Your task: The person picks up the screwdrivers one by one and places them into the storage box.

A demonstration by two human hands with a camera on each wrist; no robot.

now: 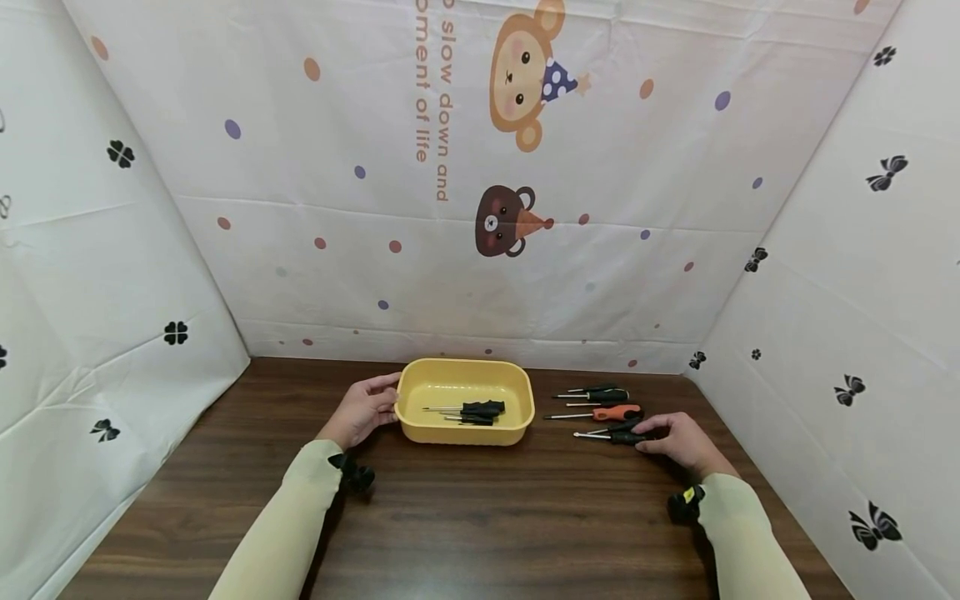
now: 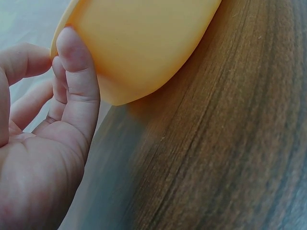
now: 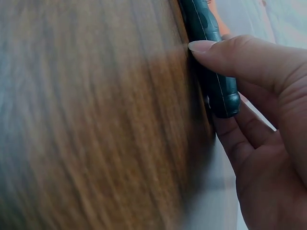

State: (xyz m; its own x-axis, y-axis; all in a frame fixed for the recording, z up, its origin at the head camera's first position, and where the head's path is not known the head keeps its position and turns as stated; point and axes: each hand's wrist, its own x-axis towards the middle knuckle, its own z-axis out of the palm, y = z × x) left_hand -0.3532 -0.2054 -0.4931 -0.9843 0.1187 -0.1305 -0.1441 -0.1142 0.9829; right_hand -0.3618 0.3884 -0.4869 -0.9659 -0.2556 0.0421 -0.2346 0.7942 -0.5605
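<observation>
My left hand [image 1: 365, 410] grips the left end of a yellow plastic tub [image 1: 465, 434], thumb and fingers at its rim, as the left wrist view shows on the tub's wall [image 2: 144, 43]. Inside the tub lie several black-handled screwdrivers [image 1: 483, 407], shafts pointing left. To the right of it, my right hand [image 1: 681, 443] pinches the handle end of a dark screwdriver [image 1: 624, 437]. In the right wrist view the thumb presses one side of that dark handle [image 3: 223, 98], with fingers on the other. Another dark handle lies right beside it.
Just beyond the right hand lie an orange-handled screwdriver [image 1: 617, 412] and several dark-handled ones [image 1: 609, 395] on the brown wooden table [image 1: 480, 517]. White printed cloth [image 1: 375, 250] stands along the back and both sides.
</observation>
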